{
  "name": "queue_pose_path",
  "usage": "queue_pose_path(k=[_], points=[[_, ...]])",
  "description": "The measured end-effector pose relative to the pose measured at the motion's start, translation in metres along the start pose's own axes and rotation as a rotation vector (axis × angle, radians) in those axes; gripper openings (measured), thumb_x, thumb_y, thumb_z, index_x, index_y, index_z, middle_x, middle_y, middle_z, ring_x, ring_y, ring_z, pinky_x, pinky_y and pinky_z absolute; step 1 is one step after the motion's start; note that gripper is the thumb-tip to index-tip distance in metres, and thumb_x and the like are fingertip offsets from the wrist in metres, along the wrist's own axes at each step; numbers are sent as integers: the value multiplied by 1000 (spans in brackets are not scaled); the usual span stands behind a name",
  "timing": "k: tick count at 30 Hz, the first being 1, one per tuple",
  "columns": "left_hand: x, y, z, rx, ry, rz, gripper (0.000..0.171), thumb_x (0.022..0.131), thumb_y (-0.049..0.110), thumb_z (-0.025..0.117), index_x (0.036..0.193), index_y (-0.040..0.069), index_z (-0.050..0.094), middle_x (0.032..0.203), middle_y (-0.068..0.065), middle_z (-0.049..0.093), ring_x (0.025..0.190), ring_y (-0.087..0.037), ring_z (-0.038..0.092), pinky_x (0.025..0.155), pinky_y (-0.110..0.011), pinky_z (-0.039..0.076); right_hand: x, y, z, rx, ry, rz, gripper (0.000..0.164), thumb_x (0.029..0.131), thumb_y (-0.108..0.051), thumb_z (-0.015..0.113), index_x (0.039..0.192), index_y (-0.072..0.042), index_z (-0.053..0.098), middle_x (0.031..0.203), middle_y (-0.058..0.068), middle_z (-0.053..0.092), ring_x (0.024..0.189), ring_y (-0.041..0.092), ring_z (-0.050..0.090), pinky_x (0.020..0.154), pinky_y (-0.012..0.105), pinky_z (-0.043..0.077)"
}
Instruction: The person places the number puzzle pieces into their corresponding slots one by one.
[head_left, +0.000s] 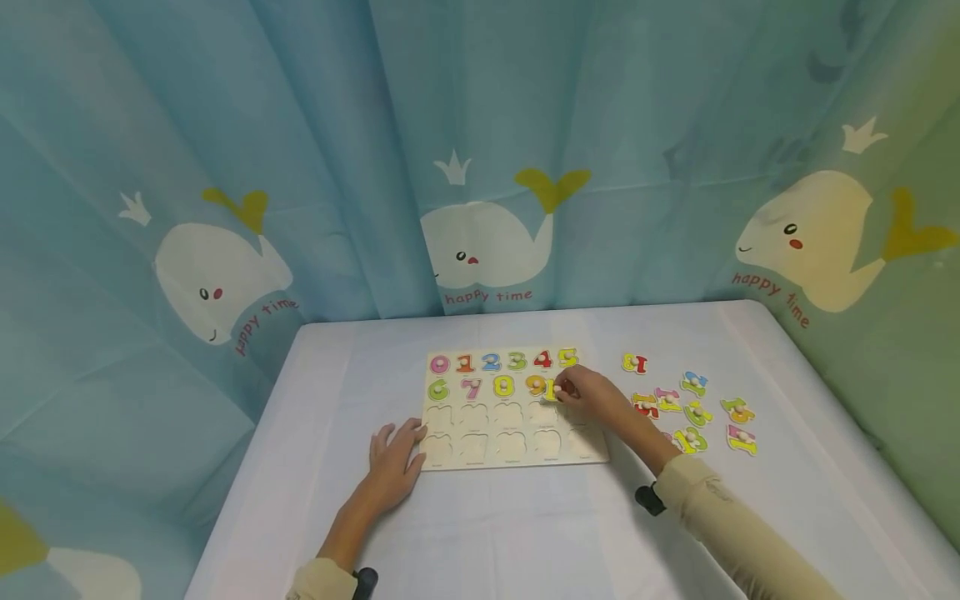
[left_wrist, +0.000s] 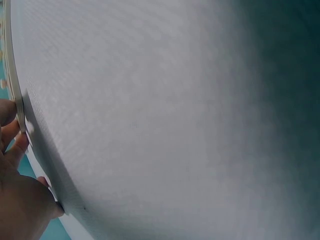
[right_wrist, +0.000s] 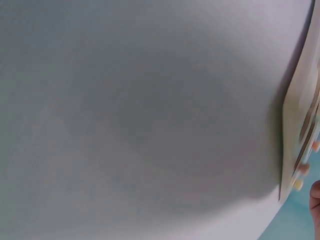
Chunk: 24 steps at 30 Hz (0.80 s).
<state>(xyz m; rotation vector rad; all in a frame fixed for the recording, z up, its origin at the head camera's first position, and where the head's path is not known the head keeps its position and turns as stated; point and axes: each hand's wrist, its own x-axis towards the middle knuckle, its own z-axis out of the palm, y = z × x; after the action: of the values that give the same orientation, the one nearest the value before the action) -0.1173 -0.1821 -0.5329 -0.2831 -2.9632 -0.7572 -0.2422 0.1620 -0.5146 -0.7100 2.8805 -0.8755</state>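
Observation:
A pale wooden number puzzle board (head_left: 456,427) lies on the table, its upper rows filled with coloured knobbed digits from 0 through 9 and its lower rows showing bare recesses. My right hand (head_left: 592,396) pinches a yellow number piece (head_left: 551,391) just right of the orange 9 (head_left: 535,384); the fingers partly cover this piece. At the board's left edge rests my left hand (head_left: 393,461), fingers spread, fingertips right at the rim. In the left wrist view that hand (left_wrist: 22,185) shows beside the board's edge. Only a bit of the right hand (right_wrist: 315,197) enters the right wrist view.
Several loose knobbed number pieces lie right of the board, among them a 13 (head_left: 634,363), a pink piece (head_left: 742,439) and an orange-green one (head_left: 738,411). My right forearm passes over the table near them. A blue whale-print curtain (head_left: 337,208) hangs behind the white table (head_left: 510,533).

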Motion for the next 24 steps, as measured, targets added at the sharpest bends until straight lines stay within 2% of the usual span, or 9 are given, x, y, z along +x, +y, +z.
queue_pose_path(k=[9,17,24], points=[[0,0,-1,-14,10,0,39,91,11,57,128,0,52,139,-14,42,130,-47,22,102,-67,5,8,-22,17,-35,-8,-109,9,86,-16,69,91,-13,62,77,-7,50,70,10,47,63,26,43],[-2,-3,0,-54,33,30,37,89,8,58,125,-2,53,137,-16,44,128,-48,23,100,-68,5,17,-53,39,-61,-66,-189,7,87,-18,68,91,-15,63,77,-9,48,70,8,46,62,25,42],[-1,-1,-2,-50,25,17,37,90,8,58,125,-1,53,138,-15,43,129,-48,23,101,-68,5,20,-78,57,-10,-119,-223,4,89,-19,65,92,-18,62,80,-10,49,72,8,48,64,24,43]])
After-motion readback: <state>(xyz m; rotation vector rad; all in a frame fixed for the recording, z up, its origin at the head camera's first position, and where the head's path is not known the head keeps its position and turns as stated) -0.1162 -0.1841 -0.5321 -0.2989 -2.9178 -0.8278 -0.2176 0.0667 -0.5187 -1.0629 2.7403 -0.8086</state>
